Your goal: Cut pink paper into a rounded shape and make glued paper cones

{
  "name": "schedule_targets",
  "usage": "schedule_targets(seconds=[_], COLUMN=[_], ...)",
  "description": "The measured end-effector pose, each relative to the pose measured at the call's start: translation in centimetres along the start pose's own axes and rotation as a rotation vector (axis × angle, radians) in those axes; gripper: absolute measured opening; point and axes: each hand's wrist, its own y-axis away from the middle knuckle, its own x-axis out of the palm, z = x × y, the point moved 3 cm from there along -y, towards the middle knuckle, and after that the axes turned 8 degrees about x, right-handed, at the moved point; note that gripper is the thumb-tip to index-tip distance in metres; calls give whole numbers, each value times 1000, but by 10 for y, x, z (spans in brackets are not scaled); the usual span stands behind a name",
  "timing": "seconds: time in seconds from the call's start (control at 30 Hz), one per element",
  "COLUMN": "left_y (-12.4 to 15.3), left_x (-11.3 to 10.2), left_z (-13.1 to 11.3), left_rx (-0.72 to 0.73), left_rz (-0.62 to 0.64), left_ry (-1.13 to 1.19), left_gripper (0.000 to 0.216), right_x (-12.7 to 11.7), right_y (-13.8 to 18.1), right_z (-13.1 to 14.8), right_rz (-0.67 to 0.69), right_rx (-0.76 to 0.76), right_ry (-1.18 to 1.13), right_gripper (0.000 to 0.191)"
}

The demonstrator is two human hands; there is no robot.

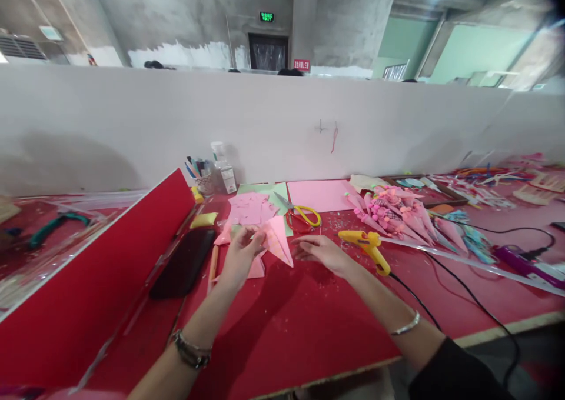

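My left hand [244,248] pinches a folded piece of pink paper [278,241], shaped like a cone with its point turned down and to the right. Just right of that point, my right hand [321,253] hovers with its fingers slightly apart and nothing visible in them. More pink paper pieces [253,207] lie behind and beneath my left hand. Scissors with yellow and red handles [304,215] rest beyond both hands. To the right of my right hand lies a yellow hot glue gun [368,247].
A heap of finished-looking pink paper cones [399,212] lies at the right behind a clear strip. A black phone [183,263] and a red upright divider [110,282] stand left. A clear bottle [225,170] is beside a pen cup [204,179]. A purple tool [527,265] lies far right.
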Motion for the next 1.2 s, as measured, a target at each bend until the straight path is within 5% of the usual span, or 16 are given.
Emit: schedule_targets(seconds=[0.2,0.4,0.57,0.8,1.03,1.2], left_y=[-1,4,12,19,28,32], left_x=[-2,-3,5,10,26,28], left_z=[22,35,35,31,29,29], left_rx=[-133,-183,-218,-220,-81,-26], left_rz=[8,23,74,135,269,272], left_ry=[-30,-58,-58,-88,-280,-360], left_gripper=[36,39,38,48,25,19], right_x=[23,24,32,24,22,27], right_y=[-17,-14,-12,-16,-16,-12], right_z=[-10,-13,-12,-21,-23,-21], right_rz=[129,96,121,-58,-257,-277], right_rx=[-27,-62,-83,-157,-220,-231], right_ry=[-59,-24,25,28,46,60], right_gripper=[36,21,29,27,17,14])
